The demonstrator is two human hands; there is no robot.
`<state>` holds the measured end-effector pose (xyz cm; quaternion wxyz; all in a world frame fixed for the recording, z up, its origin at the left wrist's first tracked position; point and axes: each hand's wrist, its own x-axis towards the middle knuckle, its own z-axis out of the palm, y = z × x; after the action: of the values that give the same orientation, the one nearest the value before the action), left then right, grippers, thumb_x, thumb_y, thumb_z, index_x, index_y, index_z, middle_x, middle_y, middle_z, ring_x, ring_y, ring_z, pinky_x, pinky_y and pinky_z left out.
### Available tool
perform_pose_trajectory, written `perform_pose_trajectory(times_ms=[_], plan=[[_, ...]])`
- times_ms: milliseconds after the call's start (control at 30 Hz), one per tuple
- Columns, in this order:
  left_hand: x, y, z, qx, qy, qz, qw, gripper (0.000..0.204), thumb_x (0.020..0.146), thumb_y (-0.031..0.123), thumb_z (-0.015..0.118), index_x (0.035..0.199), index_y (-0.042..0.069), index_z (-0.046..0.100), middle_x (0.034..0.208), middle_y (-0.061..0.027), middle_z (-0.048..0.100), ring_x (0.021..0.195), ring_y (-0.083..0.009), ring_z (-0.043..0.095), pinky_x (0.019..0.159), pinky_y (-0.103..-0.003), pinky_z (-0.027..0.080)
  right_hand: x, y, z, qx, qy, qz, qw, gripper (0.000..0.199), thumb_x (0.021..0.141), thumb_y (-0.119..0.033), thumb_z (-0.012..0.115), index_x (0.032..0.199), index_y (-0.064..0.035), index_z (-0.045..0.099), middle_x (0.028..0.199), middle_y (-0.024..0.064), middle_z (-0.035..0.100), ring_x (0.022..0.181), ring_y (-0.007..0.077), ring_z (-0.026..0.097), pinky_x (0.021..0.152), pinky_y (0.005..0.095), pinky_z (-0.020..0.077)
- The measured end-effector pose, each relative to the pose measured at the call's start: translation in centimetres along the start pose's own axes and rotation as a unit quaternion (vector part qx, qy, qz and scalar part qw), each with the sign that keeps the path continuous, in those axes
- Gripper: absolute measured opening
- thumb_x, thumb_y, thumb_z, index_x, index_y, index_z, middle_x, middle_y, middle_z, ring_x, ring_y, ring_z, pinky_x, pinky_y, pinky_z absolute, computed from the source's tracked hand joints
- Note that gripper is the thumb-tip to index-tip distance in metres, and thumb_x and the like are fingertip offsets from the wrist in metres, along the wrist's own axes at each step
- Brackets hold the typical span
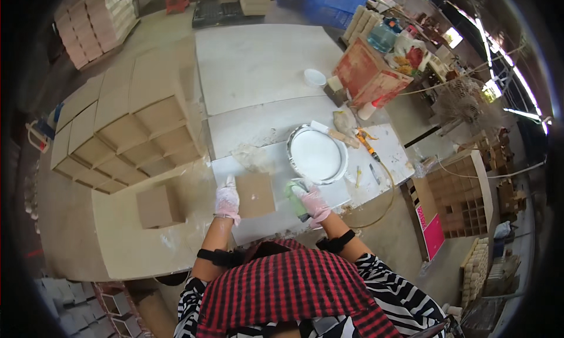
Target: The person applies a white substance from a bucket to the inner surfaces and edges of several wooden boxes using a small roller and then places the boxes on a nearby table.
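On the white-smeared table [176, 232], with the round white paint pan [316, 154] near your right, your gloved left hand [227, 200] steadies the flat brown square board [255, 194], fingers spread, while your right hand [313, 202] grips the green-handled roller [295, 198].

Both forearms reach forward, each banded in black near the elbow. The gloved left hand [227, 200] lies flat, fingers extended. The gloved right hand [313, 202] seems curled into a grip.
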<state>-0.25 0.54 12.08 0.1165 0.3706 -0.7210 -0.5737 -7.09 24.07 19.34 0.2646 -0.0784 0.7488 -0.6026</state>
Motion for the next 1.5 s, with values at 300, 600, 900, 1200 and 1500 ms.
perform_pose_trajectory(times_ms=[300, 600, 900, 1200, 1500], plan=[[-4.2, -1.4, -3.0, -0.253, -0.219, -0.026, 0.942, 0.03, 0.091, 0.024, 0.053, 0.104, -0.002, 0.06, 0.102, -0.0059, 0.063, 0.093, -0.0159, 0.057, 0.077, -0.031, 0.045, 0.8, -2.3, -0.2, 0.025, -0.028, -0.031, 0.999, 0.031, 0.086, -0.013, 0.058, 0.113, -0.0008, 0.051, 0.095, 0.0062, 0.06, 0.081, 0.0117, 0.056, 0.07, 0.0248, 0.0466], [-7.1, 3.4, -4.1, 0.198, -0.251, 0.222, 0.921, 0.024, 0.078, 0.02, 0.059, 0.092, 0.001, 0.065, 0.086, -0.0182, 0.065, 0.083, -0.0284, 0.064, 0.073, -0.037, 0.049, 1.7, -3.2, 0.5, -0.039, -0.014, -0.042, 0.998, 0.029, 0.086, -0.013, 0.057, 0.112, -0.0003, 0.053, 0.09, 0.0051, 0.061, 0.075, 0.0112, 0.056, 0.066, 0.0243, 0.0467], [-6.8, 5.1, -0.5, 0.509, -0.243, 0.335, 0.755, 0.031, 0.074, 0.036, 0.06, 0.076, 0.006, 0.064, 0.079, -0.0139, 0.064, 0.084, -0.0285, 0.063, 0.08, -0.041, 0.043, 2.5, -8.2, 4.4, -0.304, -0.032, -0.104, 0.946, 0.032, 0.083, -0.029, 0.059, 0.105, -0.0074, 0.058, 0.09, 0.0153, 0.063, 0.081, 0.0278, 0.061, 0.072, 0.0365, 0.0473], [-7.6, 1.6, -3.4, 0.462, -0.217, 0.342, 0.789, 0.027, 0.081, 0.031, 0.056, 0.072, 0.006, 0.06, 0.07, -0.0124, 0.058, 0.072, -0.0281, 0.059, 0.106, -0.049, 0.02, -0.6, -3.9, 6.8, -0.368, -0.06, -0.115, 0.921, 0.03, 0.084, -0.039, 0.055, 0.098, -0.0134, 0.061, 0.093, 0.0122, 0.064, 0.087, 0.0309, 0.061, 0.075, 0.0405, 0.0474], [-7.0, 1.5, -2.9, 0.456, -0.188, 0.361, 0.791, 0.029, 0.079, 0.033, 0.057, 0.067, 0.007, 0.059, 0.065, -0.0115, 0.058, 0.066, -0.0272, 0.059, 0.105, -0.046, 0.023, 0.9, -5.6, 6.8, -0.367, -0.026, -0.107, 0.924, 0.034, 0.085, -0.043, 0.053, 0.099, -0.0139, 0.063, 0.092, 0.0133, 0.064, 0.088, 0.0323, 0.06, 0.078, 0.0407, 0.0466]])
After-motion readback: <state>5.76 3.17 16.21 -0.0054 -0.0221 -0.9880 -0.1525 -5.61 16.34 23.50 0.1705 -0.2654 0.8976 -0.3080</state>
